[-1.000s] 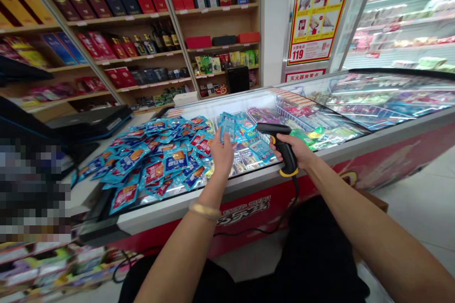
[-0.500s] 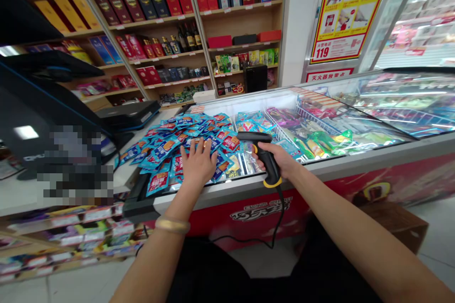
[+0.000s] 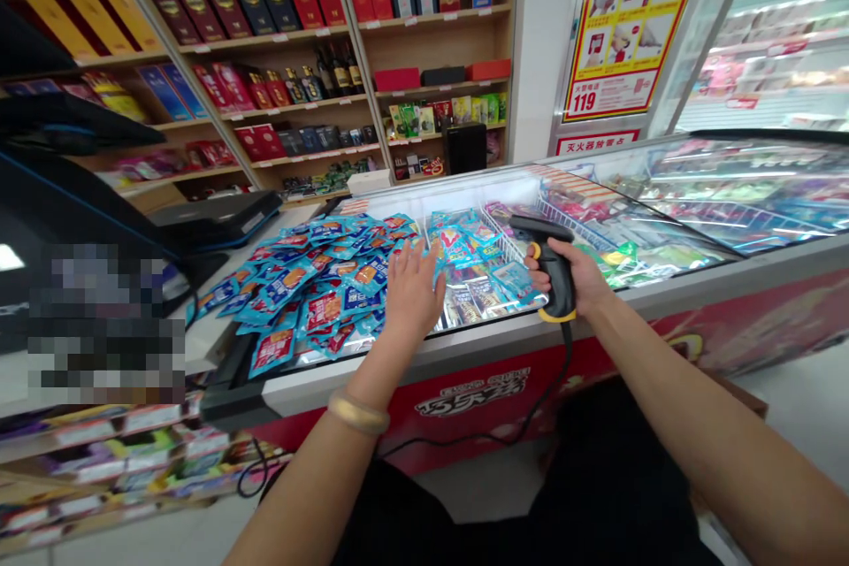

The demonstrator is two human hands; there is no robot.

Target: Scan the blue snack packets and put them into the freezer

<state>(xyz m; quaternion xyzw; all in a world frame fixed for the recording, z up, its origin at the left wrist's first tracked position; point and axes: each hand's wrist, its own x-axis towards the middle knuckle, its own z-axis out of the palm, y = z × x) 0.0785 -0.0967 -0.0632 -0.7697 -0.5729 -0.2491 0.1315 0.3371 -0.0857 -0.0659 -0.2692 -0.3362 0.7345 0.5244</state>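
A black and yellow barcode scanner (image 3: pixel 557 279) is gripped in my right hand (image 3: pixel 587 274), its head tilted up over the freezer's glass lid. Its cable hangs down across the red front. My left hand (image 3: pixel 415 292) lies open, palm down and fingers spread, at the right edge of a heap of snack packets (image 3: pixel 318 274). These small packets are blue with red or dark blue panels. I cannot tell whether the palm touches a packet or the glass.
The chest freezer (image 3: pixel 478 327) holds packaged goods and wire baskets under its glass. At left stands a black checkout terminal (image 3: pixel 80 195) on a counter. Shelves (image 3: pixel 271 40) with boxes and bottles line the back. A red and yellow poster (image 3: pixel 630 26) hangs at right.
My left hand has moved right, from the middle of the packet heap to its right edge. The scanner in my right hand has also shifted right. The view has turned slightly.
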